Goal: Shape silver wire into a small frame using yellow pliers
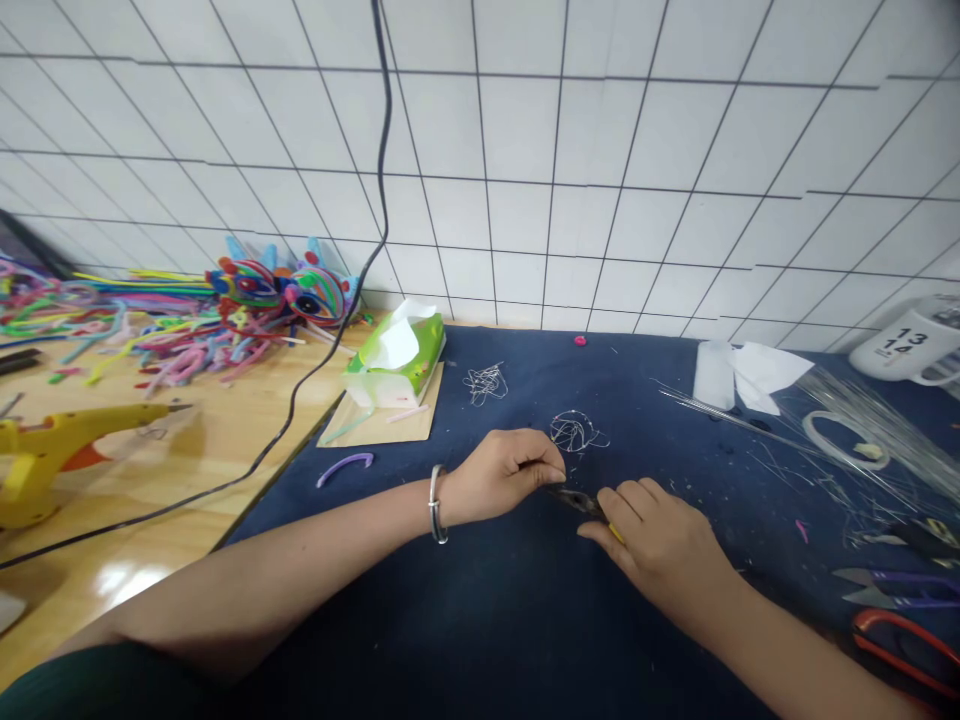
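My right hand [660, 540] is closed round the yellow handle of a pair of pliers [580, 502], whose dark jaws point left. The jaw tips reach to the fingertips of my left hand [510, 472]. Thumb and forefinger of that hand are pinched together; what they hold is too small to make out. Just behind the two hands lies a loose ring of thin wire [574, 432]. Another tangle of wire [486, 383] rests farther back to the left. All of this is over a dark blue cloth [480, 620].
A green tissue pack [405, 350] stands on cardboard [379, 425] at the left. Beyond are a yellow glue gun [67, 445], pipe cleaners [187, 355] and a black cable [300, 385]. Rightward lie straight wires [877, 420], purple snips [892, 588], red-handled scissors [900, 650] and a white mug [904, 342].
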The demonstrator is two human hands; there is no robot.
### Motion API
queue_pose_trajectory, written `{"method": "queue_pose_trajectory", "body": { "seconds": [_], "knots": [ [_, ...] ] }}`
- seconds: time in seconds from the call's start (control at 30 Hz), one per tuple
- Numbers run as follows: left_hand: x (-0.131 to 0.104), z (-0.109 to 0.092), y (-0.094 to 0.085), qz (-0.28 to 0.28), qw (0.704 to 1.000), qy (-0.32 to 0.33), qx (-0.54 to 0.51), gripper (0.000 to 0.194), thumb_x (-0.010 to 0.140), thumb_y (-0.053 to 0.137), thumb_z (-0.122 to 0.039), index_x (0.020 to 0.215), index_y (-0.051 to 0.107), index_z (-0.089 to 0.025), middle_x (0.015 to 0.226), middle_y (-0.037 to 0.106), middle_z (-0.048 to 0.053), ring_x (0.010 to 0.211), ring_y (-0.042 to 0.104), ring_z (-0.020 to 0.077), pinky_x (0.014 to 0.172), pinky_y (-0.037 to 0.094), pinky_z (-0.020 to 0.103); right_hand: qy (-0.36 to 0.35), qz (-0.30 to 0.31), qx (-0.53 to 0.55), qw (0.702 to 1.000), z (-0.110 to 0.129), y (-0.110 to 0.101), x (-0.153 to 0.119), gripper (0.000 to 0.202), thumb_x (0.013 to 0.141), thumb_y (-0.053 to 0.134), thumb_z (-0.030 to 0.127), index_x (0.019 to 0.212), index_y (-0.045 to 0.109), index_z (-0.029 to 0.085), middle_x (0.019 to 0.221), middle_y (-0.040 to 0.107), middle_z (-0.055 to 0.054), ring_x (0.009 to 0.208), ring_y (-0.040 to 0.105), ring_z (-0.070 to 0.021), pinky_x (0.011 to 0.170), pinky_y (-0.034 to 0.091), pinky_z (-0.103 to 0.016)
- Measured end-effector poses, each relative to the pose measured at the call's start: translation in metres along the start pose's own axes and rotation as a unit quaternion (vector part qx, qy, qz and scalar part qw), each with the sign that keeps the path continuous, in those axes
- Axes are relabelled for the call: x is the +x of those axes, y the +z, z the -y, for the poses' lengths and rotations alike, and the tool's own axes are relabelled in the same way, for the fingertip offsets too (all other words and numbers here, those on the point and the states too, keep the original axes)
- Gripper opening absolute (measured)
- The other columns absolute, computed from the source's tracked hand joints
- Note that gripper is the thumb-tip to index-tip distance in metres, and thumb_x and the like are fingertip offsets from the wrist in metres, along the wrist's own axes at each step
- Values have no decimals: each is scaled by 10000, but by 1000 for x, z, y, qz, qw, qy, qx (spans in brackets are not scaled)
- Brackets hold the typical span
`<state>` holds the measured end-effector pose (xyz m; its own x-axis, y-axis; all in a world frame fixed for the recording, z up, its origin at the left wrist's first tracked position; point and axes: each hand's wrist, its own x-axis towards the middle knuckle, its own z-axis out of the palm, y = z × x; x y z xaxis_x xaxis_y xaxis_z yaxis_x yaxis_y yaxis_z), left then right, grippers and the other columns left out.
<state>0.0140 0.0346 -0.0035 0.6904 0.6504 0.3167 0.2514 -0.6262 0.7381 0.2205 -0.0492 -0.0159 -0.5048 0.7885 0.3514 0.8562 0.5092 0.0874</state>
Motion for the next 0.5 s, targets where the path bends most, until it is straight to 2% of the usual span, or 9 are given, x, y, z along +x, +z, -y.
{"method": "queue_pose_trajectory", "body": {
  "seconds": [0.13,0.33,0.5],
  "knots": [
    [-1,2,0,1,1000,21,14,129,842,507,-205,761,587,-144,747,610,17,707,559,102,668,432,206,16,3,12,1000,2,-1,-1,234,860,452,400,814,540,188,682,497,-17,643,430,-160,546,263,-287],
    [-1,3,-2,47,997,48,33,172,867,460,-225,767,581,-153,757,615,32,727,564,111,682,437,209,25,13,36,999,5,-1,-3,225,864,452,386,791,538,190,680,510,-16,640,458,-156,537,276,-277],
    [0,3,-2,75,996,44,31,168,864,461,-225,776,587,-157,771,619,37,747,564,120,708,434,218,29,23,56,998,6,2,-3,240,862,456,386,759,537,185,685,519,-21,656,479,-153,558,305,-270]
  ]
}}
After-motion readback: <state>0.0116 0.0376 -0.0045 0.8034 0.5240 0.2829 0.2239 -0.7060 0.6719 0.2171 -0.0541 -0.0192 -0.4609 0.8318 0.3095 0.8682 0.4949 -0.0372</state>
